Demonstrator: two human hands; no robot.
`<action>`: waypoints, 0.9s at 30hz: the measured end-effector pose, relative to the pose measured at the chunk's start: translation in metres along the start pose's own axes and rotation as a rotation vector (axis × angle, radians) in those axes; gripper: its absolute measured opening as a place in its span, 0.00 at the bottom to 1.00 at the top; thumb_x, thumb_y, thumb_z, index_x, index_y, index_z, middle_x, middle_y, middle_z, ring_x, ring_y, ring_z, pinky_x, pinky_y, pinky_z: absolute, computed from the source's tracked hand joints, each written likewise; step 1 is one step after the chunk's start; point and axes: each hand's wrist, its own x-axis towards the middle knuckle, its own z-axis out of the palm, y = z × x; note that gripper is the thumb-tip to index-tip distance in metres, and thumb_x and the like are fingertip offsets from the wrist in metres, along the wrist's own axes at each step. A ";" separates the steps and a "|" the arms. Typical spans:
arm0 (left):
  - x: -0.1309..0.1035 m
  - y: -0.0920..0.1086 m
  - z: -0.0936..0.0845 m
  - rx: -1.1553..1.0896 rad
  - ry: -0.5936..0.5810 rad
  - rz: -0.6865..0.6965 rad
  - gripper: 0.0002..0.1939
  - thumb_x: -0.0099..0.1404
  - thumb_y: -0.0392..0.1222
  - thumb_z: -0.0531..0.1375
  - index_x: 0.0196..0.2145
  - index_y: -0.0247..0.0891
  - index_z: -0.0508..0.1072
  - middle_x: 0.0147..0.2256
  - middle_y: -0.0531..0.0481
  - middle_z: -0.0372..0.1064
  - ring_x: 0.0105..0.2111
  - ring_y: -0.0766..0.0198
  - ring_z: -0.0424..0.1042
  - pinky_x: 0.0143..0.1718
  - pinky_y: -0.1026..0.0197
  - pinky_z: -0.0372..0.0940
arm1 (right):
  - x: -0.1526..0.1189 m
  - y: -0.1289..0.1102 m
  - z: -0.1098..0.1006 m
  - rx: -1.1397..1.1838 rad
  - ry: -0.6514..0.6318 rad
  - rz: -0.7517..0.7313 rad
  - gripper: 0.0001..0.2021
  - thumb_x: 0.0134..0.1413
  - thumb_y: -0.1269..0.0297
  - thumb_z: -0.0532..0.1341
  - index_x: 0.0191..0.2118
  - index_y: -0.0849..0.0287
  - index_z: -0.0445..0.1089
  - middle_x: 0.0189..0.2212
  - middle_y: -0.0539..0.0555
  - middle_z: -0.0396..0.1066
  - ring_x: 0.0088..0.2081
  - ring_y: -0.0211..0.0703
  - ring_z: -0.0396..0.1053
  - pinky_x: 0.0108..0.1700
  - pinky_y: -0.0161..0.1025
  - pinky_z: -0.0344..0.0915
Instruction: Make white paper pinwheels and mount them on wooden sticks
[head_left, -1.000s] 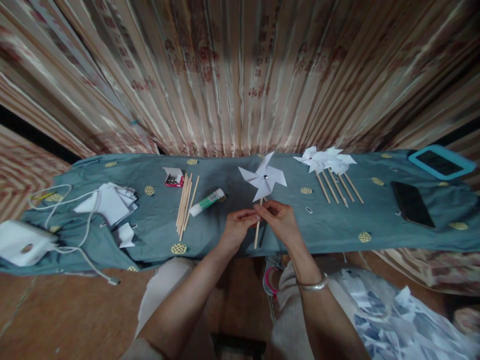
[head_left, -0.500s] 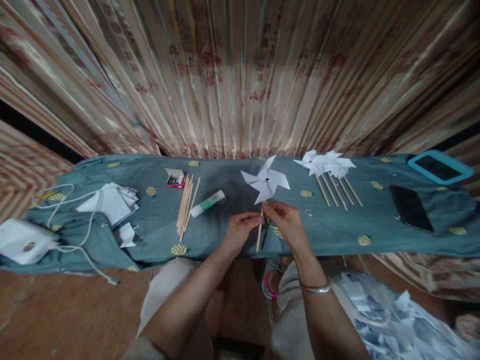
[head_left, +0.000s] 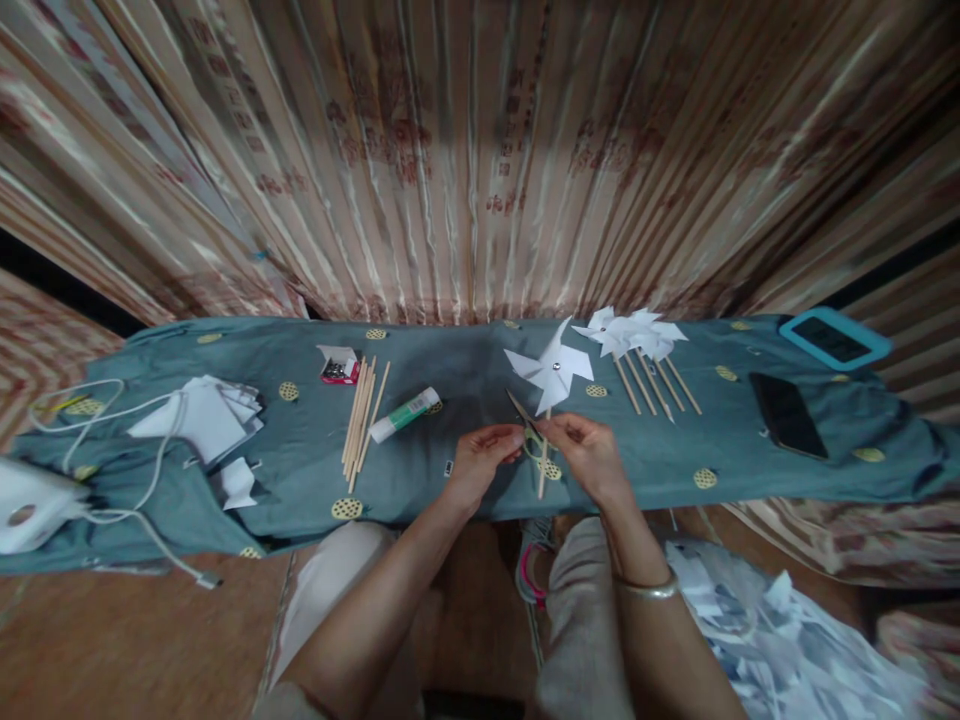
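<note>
A white paper pinwheel (head_left: pixel 555 367) with a shiny pin at its centre stands out above the cloth, its wooden stick running down through my right hand (head_left: pixel 589 450). The fingers of that hand are closed around the stick just below the paper blades. Left of the stick is my left hand (head_left: pixel 487 455), apart from it, with thumb and fingers drawn together. Whether it pinches anything small cannot be made out. A pair of scissors (head_left: pixel 517 408) with yellowish handles lies between the hands, partly hidden by the fingers.
Wooden sticks (head_left: pixel 360 420), a glue stick (head_left: pixel 405 413) and a red box of pins (head_left: pixel 339 366) lie left. Beyond are paper pieces (head_left: pixel 202 415) and a white corded device (head_left: pixel 34 505). Finished pinwheels (head_left: pixel 634 330), a black phone (head_left: pixel 787 413) and a blue-framed tablet (head_left: pixel 834 337) lie right.
My left hand has come off the stick. The pinwheel, in my right hand, has moved slightly right, and the scissors now show between the hands. The view has shifted a little.
</note>
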 end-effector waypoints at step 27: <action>0.001 0.002 -0.010 0.080 -0.039 0.067 0.14 0.42 0.49 0.72 0.26 0.38 0.81 0.24 0.50 0.75 0.25 0.65 0.67 0.33 0.62 0.63 | 0.172 0.065 -0.087 -1.001 0.156 -0.036 0.22 0.56 0.53 0.56 0.40 0.71 0.74 0.35 0.77 0.73 0.43 0.70 0.72 0.42 0.63 0.66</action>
